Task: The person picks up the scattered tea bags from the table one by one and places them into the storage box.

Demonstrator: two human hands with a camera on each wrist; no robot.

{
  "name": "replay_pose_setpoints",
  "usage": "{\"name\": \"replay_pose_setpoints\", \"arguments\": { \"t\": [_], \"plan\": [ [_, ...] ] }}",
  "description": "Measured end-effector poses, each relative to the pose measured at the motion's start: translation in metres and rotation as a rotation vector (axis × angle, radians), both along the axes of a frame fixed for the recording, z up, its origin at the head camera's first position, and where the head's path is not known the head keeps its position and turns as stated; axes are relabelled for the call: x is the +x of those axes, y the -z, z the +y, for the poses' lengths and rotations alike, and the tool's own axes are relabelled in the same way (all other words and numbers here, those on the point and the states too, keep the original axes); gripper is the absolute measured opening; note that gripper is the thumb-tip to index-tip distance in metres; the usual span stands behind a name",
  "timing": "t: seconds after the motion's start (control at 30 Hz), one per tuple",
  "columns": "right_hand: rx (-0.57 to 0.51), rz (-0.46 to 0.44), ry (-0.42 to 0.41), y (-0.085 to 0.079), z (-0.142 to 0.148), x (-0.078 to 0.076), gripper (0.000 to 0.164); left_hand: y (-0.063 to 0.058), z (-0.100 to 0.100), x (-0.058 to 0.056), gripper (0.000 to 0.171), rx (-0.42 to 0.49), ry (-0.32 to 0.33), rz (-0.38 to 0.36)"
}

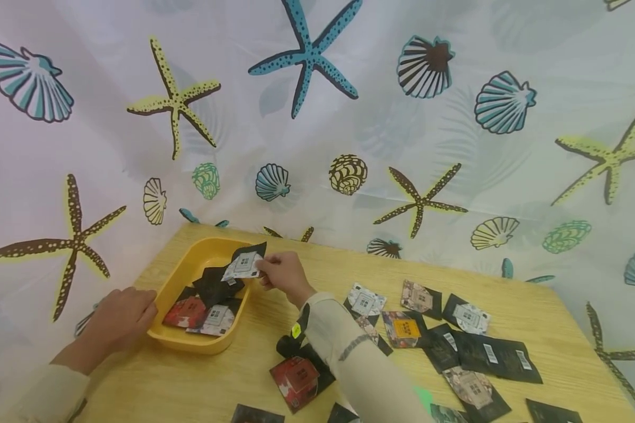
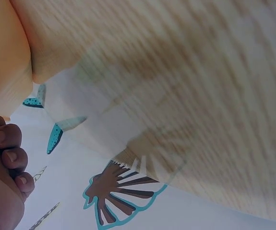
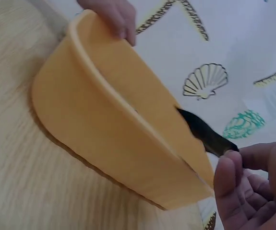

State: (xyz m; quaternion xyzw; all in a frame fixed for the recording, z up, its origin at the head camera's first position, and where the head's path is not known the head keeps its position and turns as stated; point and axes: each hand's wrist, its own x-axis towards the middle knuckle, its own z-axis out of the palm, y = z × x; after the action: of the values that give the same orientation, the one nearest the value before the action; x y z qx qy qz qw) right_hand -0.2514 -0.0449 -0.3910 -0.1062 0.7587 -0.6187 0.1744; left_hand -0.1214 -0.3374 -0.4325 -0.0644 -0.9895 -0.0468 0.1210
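Note:
A yellow plastic tub (image 1: 194,346) stands on the left part of the table, several sachets lying inside it. My left hand (image 1: 120,314) holds the tub's left rim; in the right wrist view its fingers (image 3: 121,24) hook over that edge. Over the tub's right side, my right hand (image 1: 286,275) pinches a black-and-white sachet (image 1: 245,262) by its edge between thumb and fingers. From the right wrist, this sachet (image 3: 205,132) appears nearly edge-on. Below it in the tub lie a red sachet (image 1: 187,309), a white-fronted sachet (image 1: 218,318) and a black one (image 1: 215,286).
Several more sachets spread over the wooden table (image 1: 233,382) to the right, among them an orange-labelled one (image 1: 402,329) and a red one (image 1: 296,379) near my right forearm. A curtain (image 1: 317,135) printed with shells and starfish hangs behind the table.

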Motion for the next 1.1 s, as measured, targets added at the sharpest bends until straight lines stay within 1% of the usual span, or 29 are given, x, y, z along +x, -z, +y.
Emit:
{"name": "replay_pose_setpoints", "arguments": {
  "t": [0.1,0.17,0.3,0.37,0.5,0.6,0.73,0.77,0.83,0.9,0.93,1.03,1.1],
  "plan": [
    [0.053,0.021,-0.047,0.004,-0.009,0.005,0.017,-0.003,0.003,0.002,0.028,0.005,-0.004,-0.005],
    [0.088,0.052,-0.067,0.006,-0.014,0.008,0.016,-0.003,0.003,0.001,0.028,0.003,-0.008,-0.011],
    [0.143,0.116,-0.07,0.009,-0.018,0.012,0.027,-0.001,0.004,-0.001,0.027,0.005,-0.002,-0.02],
    [0.178,0.159,-0.07,0.009,-0.019,0.014,0.029,0.0,0.004,-0.002,0.027,0.003,0.002,-0.025],
    [0.244,0.296,-0.1,0.007,-0.015,0.014,0.029,0.001,0.001,-0.002,0.026,-0.003,-0.004,-0.04],
    [0.327,0.439,-0.145,0.003,-0.008,0.014,0.028,0.001,-0.002,-0.002,0.027,-0.016,-0.002,-0.026],
    [0.458,0.623,-0.217,-0.003,0.009,0.017,0.025,0.002,-0.006,-0.004,0.027,-0.03,0.008,-0.006],
    [0.485,0.66,-0.24,-0.004,0.014,0.019,0.024,0.002,-0.007,-0.004,0.027,-0.03,0.008,-0.008],
    [0.517,0.705,-0.279,-0.006,0.025,0.023,0.022,0.003,-0.008,-0.005,0.026,-0.025,0.008,-0.017],
    [0.543,0.729,-0.321,-0.006,0.036,0.027,0.021,0.004,-0.008,-0.005,0.026,-0.017,0.01,-0.022],
    [0.551,0.725,-0.346,-0.006,0.043,0.029,0.021,0.004,-0.008,-0.005,0.026,-0.013,0.012,-0.025],
    [0.574,0.663,-0.444,-0.005,0.061,0.036,0.022,0.005,-0.008,-0.005,0.027,-0.007,0.019,-0.024],
    [0.599,0.597,-0.524,-0.003,0.071,0.04,0.022,0.005,-0.008,-0.005,0.027,-0.009,0.022,-0.023]
  ]
}}
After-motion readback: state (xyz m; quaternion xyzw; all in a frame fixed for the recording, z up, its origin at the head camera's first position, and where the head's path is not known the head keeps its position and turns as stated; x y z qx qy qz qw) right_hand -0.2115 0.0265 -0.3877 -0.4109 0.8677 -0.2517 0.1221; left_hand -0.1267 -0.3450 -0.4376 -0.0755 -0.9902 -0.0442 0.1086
